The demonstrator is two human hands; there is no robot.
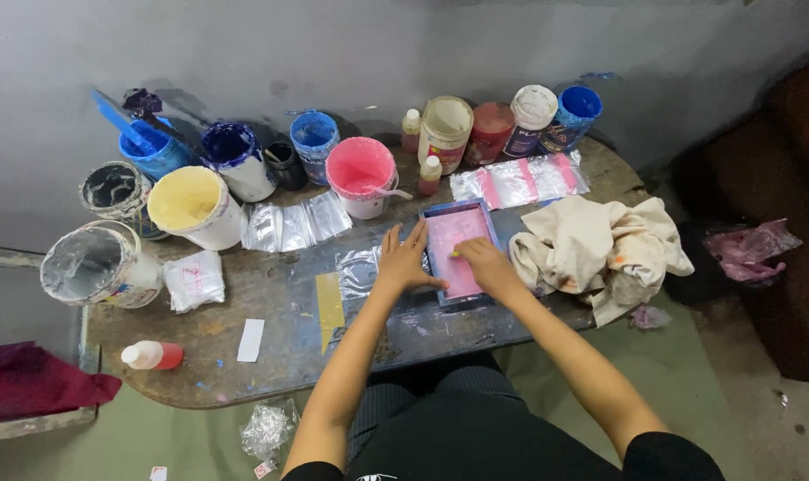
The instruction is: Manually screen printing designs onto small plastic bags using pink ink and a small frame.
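A small blue-framed printing screen [440, 214] with a pink-stained mesh lies flat on the worn wooden table [271, 356]. My left hand [403, 260] presses flat on the screen's left frame edge, fingers spread. My right hand [481, 261] rests on the pink mesh, its fingers closed on a small yellowish tool that is mostly hidden. A clear plastic bag [355, 270] lies under and left of the screen.
Open paint tubs stand along the back: pink [360, 169], yellow [191, 201], blue [314, 135], dark blue [232, 146], grey [93, 258]. Small bottles and jars [444, 129], clear bags with pink prints [520, 181], a cream cloth [600, 245], a red-capped bottle [152, 354].
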